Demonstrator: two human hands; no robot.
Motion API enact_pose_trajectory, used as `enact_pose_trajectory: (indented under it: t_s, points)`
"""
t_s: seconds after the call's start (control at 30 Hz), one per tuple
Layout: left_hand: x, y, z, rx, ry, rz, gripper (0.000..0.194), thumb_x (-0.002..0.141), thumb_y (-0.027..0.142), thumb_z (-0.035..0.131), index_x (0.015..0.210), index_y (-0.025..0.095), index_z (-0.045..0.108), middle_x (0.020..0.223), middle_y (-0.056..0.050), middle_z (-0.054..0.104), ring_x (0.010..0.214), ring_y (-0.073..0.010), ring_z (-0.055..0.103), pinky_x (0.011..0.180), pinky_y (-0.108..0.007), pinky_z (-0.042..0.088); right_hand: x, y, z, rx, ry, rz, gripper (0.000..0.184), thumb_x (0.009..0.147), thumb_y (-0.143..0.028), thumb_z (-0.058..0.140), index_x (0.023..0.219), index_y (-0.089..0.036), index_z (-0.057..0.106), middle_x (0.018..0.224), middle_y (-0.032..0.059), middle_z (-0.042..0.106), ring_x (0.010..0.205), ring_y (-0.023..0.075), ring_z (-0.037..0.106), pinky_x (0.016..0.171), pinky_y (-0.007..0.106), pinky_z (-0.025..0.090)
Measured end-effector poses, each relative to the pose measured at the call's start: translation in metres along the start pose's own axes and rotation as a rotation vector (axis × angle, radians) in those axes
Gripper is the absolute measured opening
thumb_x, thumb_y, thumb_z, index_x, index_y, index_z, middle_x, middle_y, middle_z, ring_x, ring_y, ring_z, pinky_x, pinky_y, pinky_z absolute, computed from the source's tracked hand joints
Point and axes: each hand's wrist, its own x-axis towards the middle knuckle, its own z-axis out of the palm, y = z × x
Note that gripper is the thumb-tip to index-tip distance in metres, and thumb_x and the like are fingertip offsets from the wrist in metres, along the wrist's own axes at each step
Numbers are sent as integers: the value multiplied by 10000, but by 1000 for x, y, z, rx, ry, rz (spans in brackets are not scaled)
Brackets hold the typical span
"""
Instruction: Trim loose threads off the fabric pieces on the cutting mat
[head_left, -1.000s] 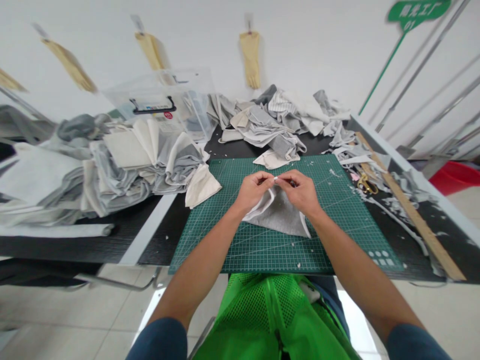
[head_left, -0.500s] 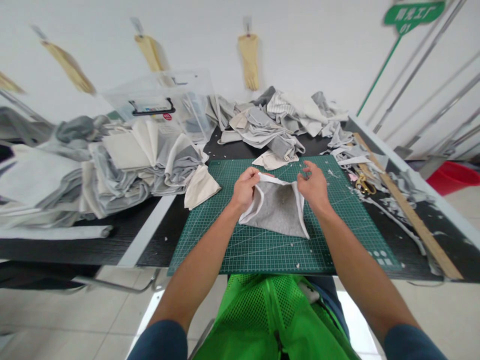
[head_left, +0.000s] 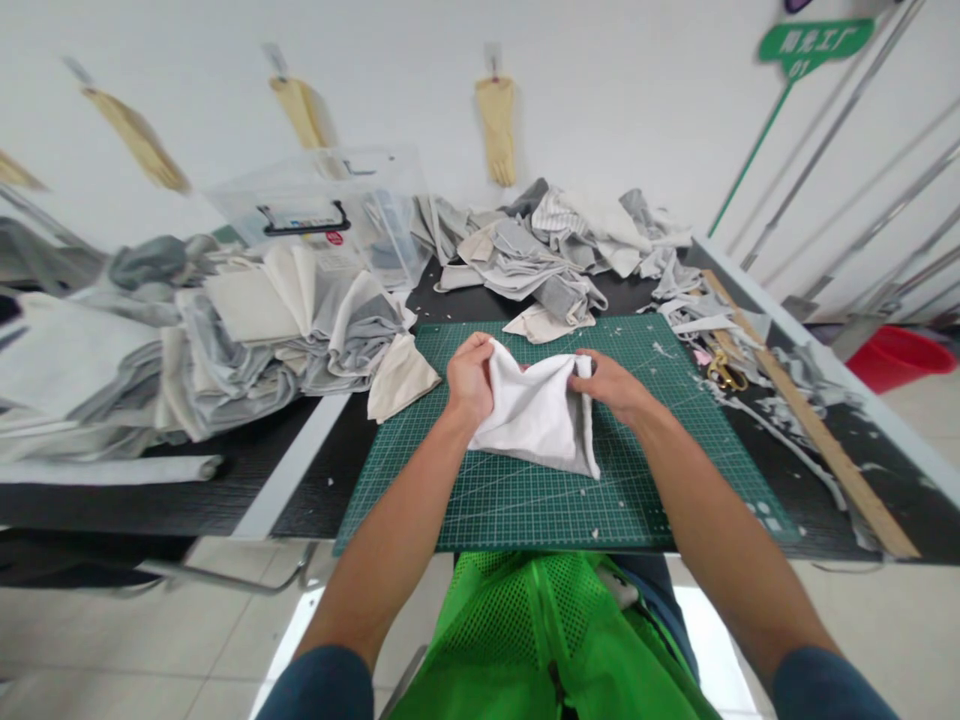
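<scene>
A white and grey piece of fabric (head_left: 529, 405) is stretched between my two hands over the green cutting mat (head_left: 495, 505). Its white side faces me, and a grey layer shows along the lower and right edges. My left hand (head_left: 471, 375) pinches the upper left corner, thumb on top. At the upper right corner, my right hand (head_left: 606, 382) grips the cloth, its fingertips partly behind the edge. The lower edge of the fabric hangs at or just above the mat; I cannot tell whether it touches.
Folded cloths (head_left: 255, 340) are heaped at the left before a clear plastic box (head_left: 375, 215). Another fabric pile (head_left: 525, 250) lies behind the mat. On the right are gold-handled scissors (head_left: 726, 373), a long wooden ruler (head_left: 817, 430) and fabric scraps (head_left: 806, 385).
Both hands were together at the fabric's top edge, then drew apart, the right one briefly releasing it. Now the right hand holds it again, and the white side has replaced the grey in view.
</scene>
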Motion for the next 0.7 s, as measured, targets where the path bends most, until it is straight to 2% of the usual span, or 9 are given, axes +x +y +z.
enact_pose_trajectory:
  t_s: [0.1, 0.17, 0.23, 0.3, 0.37, 0.43, 0.53, 0.6, 0.7]
  points:
    - [9, -3, -14, 144, 29, -38, 77, 660, 217, 591, 672, 215, 515, 550, 31, 495, 475, -134, 466, 517, -292, 462, 0, -10, 4, 215, 36, 88, 719, 615, -302, 859, 1271, -185, 590, 928, 21, 722, 798, 175, 660, 769, 335, 532]
    - [17, -4, -25, 354, 15, -28, 56, 637, 187, 593, 619, 209, 544, 531, 20, 494, 482, -138, 459, 489, -272, 407, -1, -17, 5, 315, 50, 45, 679, 616, -302, 851, 1238, -192, 603, 870, -10, 694, 747, 149, 632, 733, 303, 511]
    - [21, -2, -33, 608, -14, 29, 64, 643, 164, 613, 606, 211, 589, 551, 0, 536, 553, -166, 510, 548, -284, 431, -3, -22, 8, 335, 42, -13, 610, 635, -312, 838, 1195, -199, 624, 837, -26, 669, 715, 134, 603, 701, 283, 487]
    - [19, 2, -32, 783, -38, 188, 84, 644, 134, 662, 656, 215, 642, 673, -30, 619, 729, -211, 595, 717, -327, 500, -6, -26, 12, 278, 49, -59, 560, 665, -315, 817, 1181, -206, 628, 834, -26, 659, 702, 132, 583, 676, 276, 465]
    - [9, 6, -21, 821, -99, 435, 222, 662, 133, 721, 867, 215, 713, 988, -77, 696, 1037, -260, 622, 966, -381, 481, -9, -29, 18, 170, 54, -103, 529, 694, -304, 794, 1188, -211, 631, 835, -21, 656, 699, 136, 568, 666, 279, 447]
    - [-4, 7, -6, 786, -266, 520, 434, 695, 211, 790, 1119, 221, 700, 1236, -103, 666, 1215, -283, 578, 1086, -412, 423, -13, -32, 24, 62, 44, -149, 500, 712, -289, 777, 1187, -212, 644, 800, -29, 633, 680, 136, 540, 655, 283, 424]
    - [-19, -1, 12, 683, -425, 398, 709, 623, 306, 897, 1270, 213, 624, 1182, -106, 681, 1110, -279, 633, 996, -403, 477, -17, -37, 30, -5, -8, -211, 469, 738, -287, 757, 1190, -216, 653, 754, -42, 597, 652, 132, 501, 641, 288, 391]
    - [-20, -6, 15, 643, -476, 284, 649, 633, 330, 896, 1215, 204, 639, 949, -49, 691, 895, -220, 652, 844, -347, 501, -18, -40, 30, -6, -31, -229, 469, 746, -302, 762, 1194, -223, 647, 769, -41, 611, 650, 131, 501, 637, 288, 382]
    - [-15, -5, 9, 620, -494, 155, 419, 699, 306, 823, 1069, 186, 668, 682, 34, 588, 638, -138, 543, 639, -266, 410, -19, -43, 26, 50, -54, -215, 513, 750, -348, 786, 1221, -229, 621, 840, -27, 657, 670, 130, 523, 649, 288, 388]
